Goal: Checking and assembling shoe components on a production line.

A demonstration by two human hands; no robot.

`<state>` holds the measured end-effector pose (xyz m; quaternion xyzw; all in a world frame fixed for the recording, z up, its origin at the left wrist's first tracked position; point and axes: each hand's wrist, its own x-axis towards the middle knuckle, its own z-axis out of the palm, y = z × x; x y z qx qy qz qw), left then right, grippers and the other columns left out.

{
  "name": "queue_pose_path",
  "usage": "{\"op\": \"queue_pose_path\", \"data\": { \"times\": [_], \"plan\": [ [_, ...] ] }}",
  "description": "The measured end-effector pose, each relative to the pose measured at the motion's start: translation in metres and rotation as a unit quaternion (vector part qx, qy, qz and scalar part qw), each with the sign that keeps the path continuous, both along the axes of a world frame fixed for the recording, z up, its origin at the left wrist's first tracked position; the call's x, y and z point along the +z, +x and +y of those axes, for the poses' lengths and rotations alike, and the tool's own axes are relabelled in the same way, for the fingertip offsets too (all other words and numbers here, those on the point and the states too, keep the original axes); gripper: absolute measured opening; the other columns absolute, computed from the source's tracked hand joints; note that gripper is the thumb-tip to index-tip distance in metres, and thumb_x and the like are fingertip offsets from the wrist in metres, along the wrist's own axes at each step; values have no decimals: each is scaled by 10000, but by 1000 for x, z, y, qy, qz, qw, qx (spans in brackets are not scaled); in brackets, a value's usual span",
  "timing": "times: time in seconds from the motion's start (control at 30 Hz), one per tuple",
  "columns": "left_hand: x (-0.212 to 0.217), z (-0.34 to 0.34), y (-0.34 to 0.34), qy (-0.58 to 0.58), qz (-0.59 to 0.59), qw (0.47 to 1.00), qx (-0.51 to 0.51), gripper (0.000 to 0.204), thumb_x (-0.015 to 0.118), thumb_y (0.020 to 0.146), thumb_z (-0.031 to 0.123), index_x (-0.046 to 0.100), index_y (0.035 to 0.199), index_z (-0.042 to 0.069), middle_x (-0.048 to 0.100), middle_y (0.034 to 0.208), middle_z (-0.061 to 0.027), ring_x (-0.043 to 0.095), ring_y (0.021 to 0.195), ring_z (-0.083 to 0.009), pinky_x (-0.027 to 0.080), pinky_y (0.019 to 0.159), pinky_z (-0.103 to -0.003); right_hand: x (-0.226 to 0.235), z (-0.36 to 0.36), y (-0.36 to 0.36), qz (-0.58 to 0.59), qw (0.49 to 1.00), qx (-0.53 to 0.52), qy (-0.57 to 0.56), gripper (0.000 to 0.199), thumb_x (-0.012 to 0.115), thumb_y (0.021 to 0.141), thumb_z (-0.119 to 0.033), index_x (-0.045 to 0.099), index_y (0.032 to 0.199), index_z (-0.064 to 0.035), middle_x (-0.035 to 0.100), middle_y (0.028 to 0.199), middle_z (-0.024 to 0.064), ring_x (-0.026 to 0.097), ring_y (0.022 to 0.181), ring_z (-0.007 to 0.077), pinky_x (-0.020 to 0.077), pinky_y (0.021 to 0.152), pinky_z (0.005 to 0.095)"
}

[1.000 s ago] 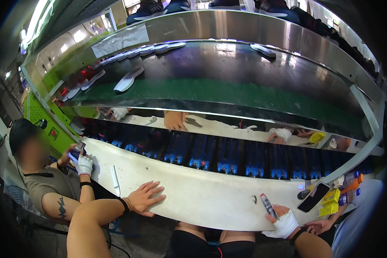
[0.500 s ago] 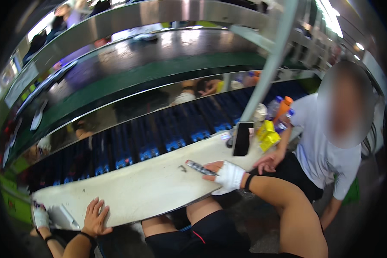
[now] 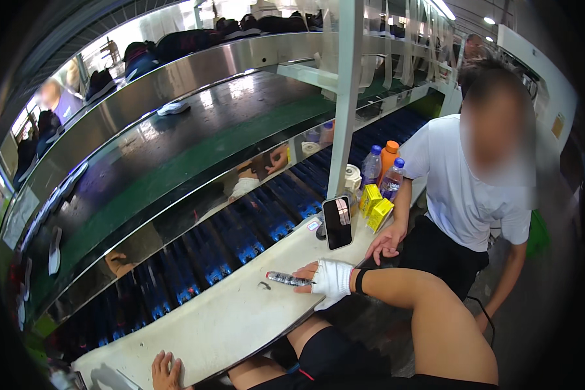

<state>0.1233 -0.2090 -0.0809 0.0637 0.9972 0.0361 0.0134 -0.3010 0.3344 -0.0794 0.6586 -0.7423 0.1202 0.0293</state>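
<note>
My right hand [image 3: 328, 281], in a white fingerless glove with a black wristband, rests on the pale worktop [image 3: 214, 328]. Its fingers are closed round a slim pen-like tool [image 3: 288, 279], dark and silver patterned with a reddish end, which points left; its kind is unclear. A small dark scrap [image 3: 264, 285] lies just beyond that end. At the lower left my bare left hand [image 3: 167, 372] lies on the worktop's near edge, fingers apart and holding nothing. Its wrist is out of the picture.
A phone [image 3: 337, 223] leans beside a post [image 3: 346, 104]. Yellow cartons [image 3: 375, 207] and bottles [image 3: 391, 179] stand behind it. A person in a white shirt [image 3: 458, 175] sits at the right, one hand near mine. Beyond runs a roller conveyor [image 3: 221, 266]; shoe soles [image 3: 55, 250] lie on a green belt.
The view has swung right and up, so the worktop sits further left and lower. My right hand still holds the tool. My left hand still lies open near the worktop's edge.
</note>
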Motion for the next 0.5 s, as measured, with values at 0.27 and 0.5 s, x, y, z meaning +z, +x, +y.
{"op": "queue_pose_path", "data": {
  "times": [0.27, 0.5],
  "plan": [
    [23, 16, -11, 5, -39, 999, 12, 1074, 917, 667, 322, 496, 1608, 21, 417, 1677, -327, 360, 1550, -556, 319, 1272, -669, 3, 2, 0, -23, 999, -3, 31, 809, 854, 842, -553, 626, 1518, -171, 549, 1597, 255, 595, 1417, 440, 518, 1116, 551],
    [23, 15, -11, 32, 11, 999, -15, 871, 814, 829, 429, 553, 1534, -12, 440, 1649, -345, 378, 1523, -573, 325, 1250, -690, 6, 1, -2, -29, 999, 1, 24, 832, 863, 827, -552, 626, 1528, -175, 540, 1610, 257, 584, 1431, 442, 513, 1124, 550]
  ]
}}
